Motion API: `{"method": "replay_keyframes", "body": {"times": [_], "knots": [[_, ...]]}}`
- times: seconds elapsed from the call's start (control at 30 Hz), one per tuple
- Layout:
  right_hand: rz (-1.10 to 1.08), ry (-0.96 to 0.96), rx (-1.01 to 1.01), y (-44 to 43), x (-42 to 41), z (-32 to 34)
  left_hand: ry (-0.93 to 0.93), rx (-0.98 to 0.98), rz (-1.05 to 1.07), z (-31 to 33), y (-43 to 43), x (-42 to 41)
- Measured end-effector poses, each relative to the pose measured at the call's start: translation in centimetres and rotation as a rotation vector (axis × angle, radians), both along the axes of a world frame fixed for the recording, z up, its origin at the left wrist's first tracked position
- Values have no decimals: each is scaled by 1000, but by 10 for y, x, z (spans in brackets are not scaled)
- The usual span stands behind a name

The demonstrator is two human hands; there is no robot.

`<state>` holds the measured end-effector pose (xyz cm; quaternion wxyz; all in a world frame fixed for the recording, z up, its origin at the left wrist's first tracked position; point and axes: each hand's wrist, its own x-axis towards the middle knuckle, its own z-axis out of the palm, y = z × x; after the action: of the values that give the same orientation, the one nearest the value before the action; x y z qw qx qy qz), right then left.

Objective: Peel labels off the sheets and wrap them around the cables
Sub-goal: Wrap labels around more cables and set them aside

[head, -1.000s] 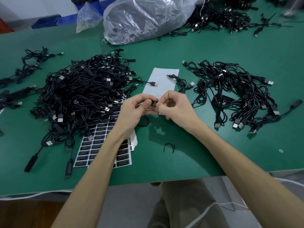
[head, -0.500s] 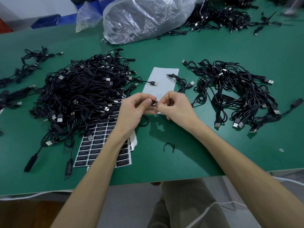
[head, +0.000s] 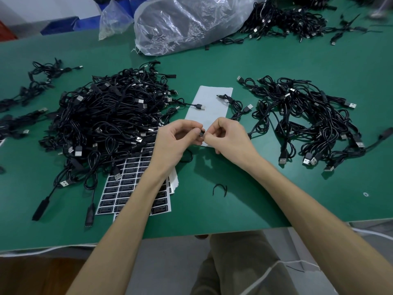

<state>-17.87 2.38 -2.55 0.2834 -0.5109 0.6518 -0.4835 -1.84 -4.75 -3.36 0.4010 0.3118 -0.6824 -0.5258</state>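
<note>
Head view of cable labelling in progress. Nearest, the edge of the green worktop point(head: 234, 211) runs across at six o'clock, and both bare forearms reach over it. A small curved black tie point(head: 220, 189) lies loose at five o'clock from the hands. At seven o'clock a stack of label sheets point(head: 136, 188) carries rows of black labels. Its upper part is hidden under the left forearm and the rim of the large cable pile point(head: 106, 116). At centre, the left hand point(head: 176, 141) and right hand point(head: 229, 139) meet fingertip to fingertip, both with fingers curled. The left pinches a thin black cable point(head: 191, 156), whose slack loops below its palm. The right pinches a black label point(head: 201, 133) against that cable. How much of the label is already wrapped cannot be told. The step in hand is judged to be closing the label round the cable. To do it well, keep the cable straight and taut between the two pinches and bring the label's ends together squarely so the edges match. Then press from the cable outward to avoid creases and exposed glue. Beyond, at twelve o'clock, a plain white sheet point(head: 212, 96) lies flat. A second cable pile point(head: 308, 116) spreads at two o'clock and probably holds finished pieces. Farthest, also at twelve o'clock, sits a clear plastic bag point(head: 191, 20).
</note>
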Motion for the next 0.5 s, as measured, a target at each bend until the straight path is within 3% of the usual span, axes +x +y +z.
{"method": "replay_keyframes", "body": {"times": [0.5], "knots": [[54, 55, -150, 5, 1, -4, 62, 101, -66, 3, 2, -1]]}}
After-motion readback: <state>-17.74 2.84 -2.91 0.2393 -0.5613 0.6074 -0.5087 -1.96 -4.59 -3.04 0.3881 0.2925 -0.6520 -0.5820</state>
